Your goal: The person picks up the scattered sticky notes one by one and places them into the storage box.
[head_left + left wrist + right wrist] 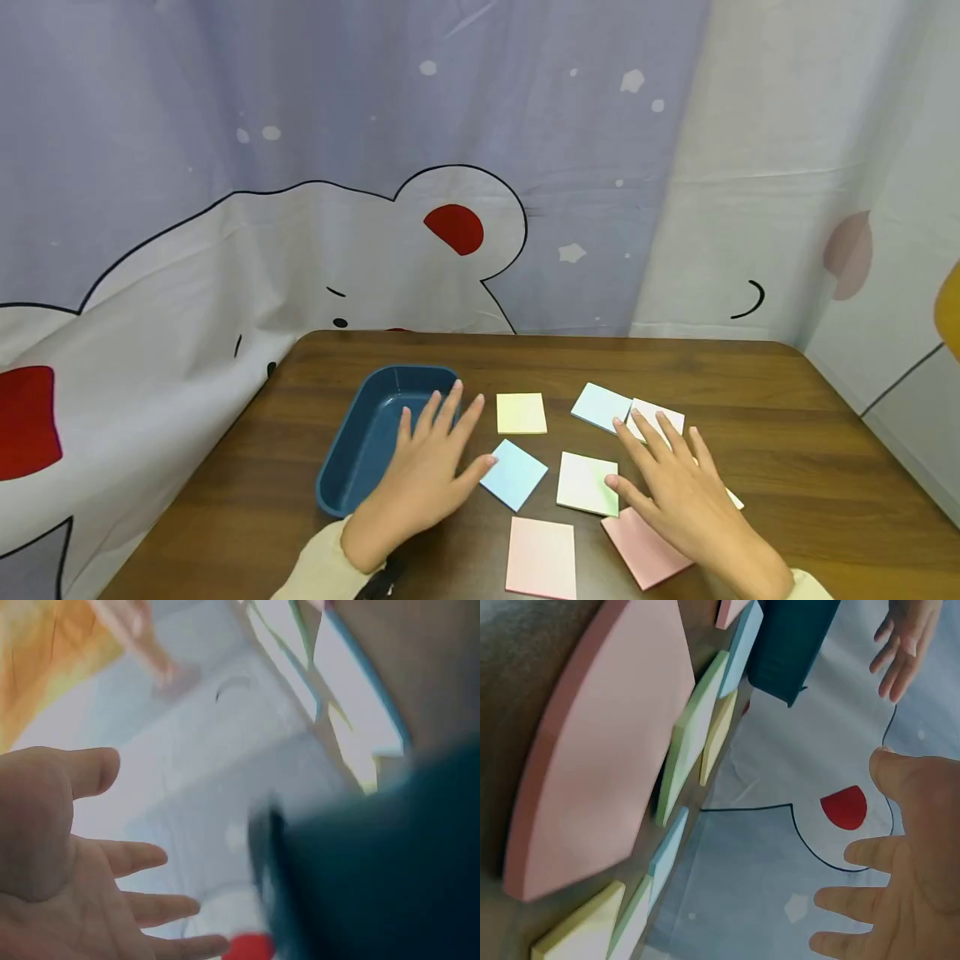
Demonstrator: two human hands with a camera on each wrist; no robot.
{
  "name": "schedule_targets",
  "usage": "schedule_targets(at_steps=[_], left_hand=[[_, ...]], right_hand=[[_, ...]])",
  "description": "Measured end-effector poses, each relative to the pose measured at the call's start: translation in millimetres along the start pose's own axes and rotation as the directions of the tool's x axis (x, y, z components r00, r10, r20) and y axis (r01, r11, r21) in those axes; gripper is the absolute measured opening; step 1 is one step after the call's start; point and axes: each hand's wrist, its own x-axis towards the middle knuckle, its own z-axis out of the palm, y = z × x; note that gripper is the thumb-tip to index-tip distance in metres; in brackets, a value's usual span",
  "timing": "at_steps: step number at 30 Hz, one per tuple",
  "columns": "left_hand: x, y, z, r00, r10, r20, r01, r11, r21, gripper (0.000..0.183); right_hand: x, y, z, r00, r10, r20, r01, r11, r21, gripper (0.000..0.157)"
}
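Observation:
My left hand is held over the right side of a blue plastic tray, fingers spread and holding nothing. The left wrist view shows its palm, with empty air around the fingers. My right hand hovers over the sticky note pads on the right, its fingers likewise spread. Beneath it lie a darker pink pad and a whitish pad, both partly covered, and a mostly hidden pad with a yellow edge. By its thumb is a pale green pad. A blue pad lies beside my left thumb.
A yellow pad and another light blue pad lie farther back. Near the front is a light pink pad. All rest on a brown wooden table, with a printed curtain behind it.

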Motion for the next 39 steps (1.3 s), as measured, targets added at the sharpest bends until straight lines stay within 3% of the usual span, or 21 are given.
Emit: schedule_targets(at_steps=[8,12,17,21,30,39], left_hand=[[-8.6,-54.7,-42.1,0.992,-0.122,0.019,0.123,0.98,-0.157,0.063],[-11.6,-80.4,-48.8,0.981,-0.187,0.044,0.191,0.971,-0.141,0.063],[-14.9,-107.1,-46.7,0.963,-0.262,0.055,0.266,0.962,-0.066,0.065],[-18.5,-125.0,-42.9,0.946,-0.314,0.074,0.318,0.947,-0.04,0.069],[-18.0,-151.0,-32.2,0.904,-0.357,0.234,0.381,0.922,-0.065,0.072],[-14.6,-158.2,-19.6,0.917,-0.337,0.215,0.355,0.933,-0.051,0.058]], right_hand=[[-9.6,-6.4,3.9,0.987,-0.162,-0.016,0.163,0.982,0.095,0.055],[-14.6,-6.8,3.5,0.972,-0.237,-0.006,0.236,0.969,0.072,0.045],[-18.9,11.2,6.1,0.948,-0.317,-0.015,0.317,0.946,0.068,0.034],[-22.4,30.6,11.3,0.939,-0.342,-0.03,0.343,0.938,0.059,0.035],[-30.2,55.2,19.8,0.946,-0.324,0.002,0.324,0.945,0.046,0.047],[-31.7,62.2,24.0,0.956,-0.284,0.07,0.279,0.958,0.073,0.056]])
